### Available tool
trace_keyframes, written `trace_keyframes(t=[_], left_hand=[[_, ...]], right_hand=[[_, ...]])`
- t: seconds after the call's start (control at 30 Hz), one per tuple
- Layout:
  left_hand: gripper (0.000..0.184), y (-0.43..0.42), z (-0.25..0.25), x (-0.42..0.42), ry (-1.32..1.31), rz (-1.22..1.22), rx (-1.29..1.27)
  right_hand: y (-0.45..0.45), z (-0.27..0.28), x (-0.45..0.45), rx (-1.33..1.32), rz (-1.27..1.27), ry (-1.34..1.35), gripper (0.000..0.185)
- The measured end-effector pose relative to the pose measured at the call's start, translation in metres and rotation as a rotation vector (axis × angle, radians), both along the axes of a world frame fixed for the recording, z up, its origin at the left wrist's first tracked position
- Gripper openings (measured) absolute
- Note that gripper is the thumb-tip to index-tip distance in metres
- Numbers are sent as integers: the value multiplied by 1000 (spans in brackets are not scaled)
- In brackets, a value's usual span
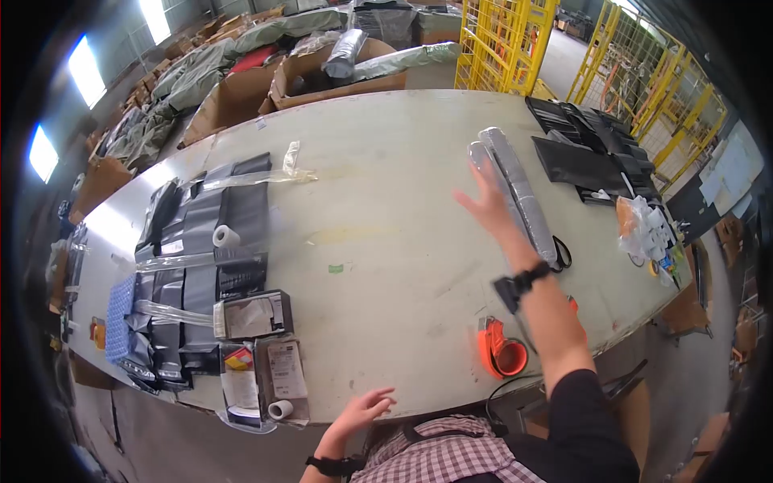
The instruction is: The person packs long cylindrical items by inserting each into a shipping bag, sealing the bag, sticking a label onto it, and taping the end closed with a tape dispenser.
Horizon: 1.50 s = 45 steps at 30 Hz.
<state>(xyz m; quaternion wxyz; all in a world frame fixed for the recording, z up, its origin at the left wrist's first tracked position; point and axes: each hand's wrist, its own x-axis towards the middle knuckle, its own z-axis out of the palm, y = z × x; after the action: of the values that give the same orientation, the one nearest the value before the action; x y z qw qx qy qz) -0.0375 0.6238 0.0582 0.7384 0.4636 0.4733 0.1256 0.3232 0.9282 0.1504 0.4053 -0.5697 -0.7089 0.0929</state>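
My right hand reaches out over the table, fingers spread, beside two long grey rolls in clear wrap. Its fingertips overlap the left edge of the rolls; whether they touch cannot be told. Close to the table's front edge, my left hand is held low with its fingers apart and nothing in it. An orange tape dispenser stands near the front edge, below my right forearm. A black loop lies at the near end of the rolls.
Black plastic bags cover the left side, with boxes of labels in front. More black bags lie at the back right, near a clear bag. Cardboard boxes and yellow racks stand behind the table.
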Motion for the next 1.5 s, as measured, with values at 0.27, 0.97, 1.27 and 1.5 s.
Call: trace_keyframes(t=[0.27, 0.97, 1.27, 1.5], left_hand=[[29, -8, 0, -64, 89, 81, 58], [43, 134, -9, -436, 1256, -210, 933], [32, 147, -53, -463, 1162, -216, 1166], [22, 145, -60, -449, 1358, -151, 1227]], right_hand=[[-37, -87, 76, -764, -397, -614, 103], [-309, -70, -133, -652, -186, -600, 91], [-260, -91, -110, -599, -246, -408, 93], [-255, -102, -117, -538, -226, -563, 97]])
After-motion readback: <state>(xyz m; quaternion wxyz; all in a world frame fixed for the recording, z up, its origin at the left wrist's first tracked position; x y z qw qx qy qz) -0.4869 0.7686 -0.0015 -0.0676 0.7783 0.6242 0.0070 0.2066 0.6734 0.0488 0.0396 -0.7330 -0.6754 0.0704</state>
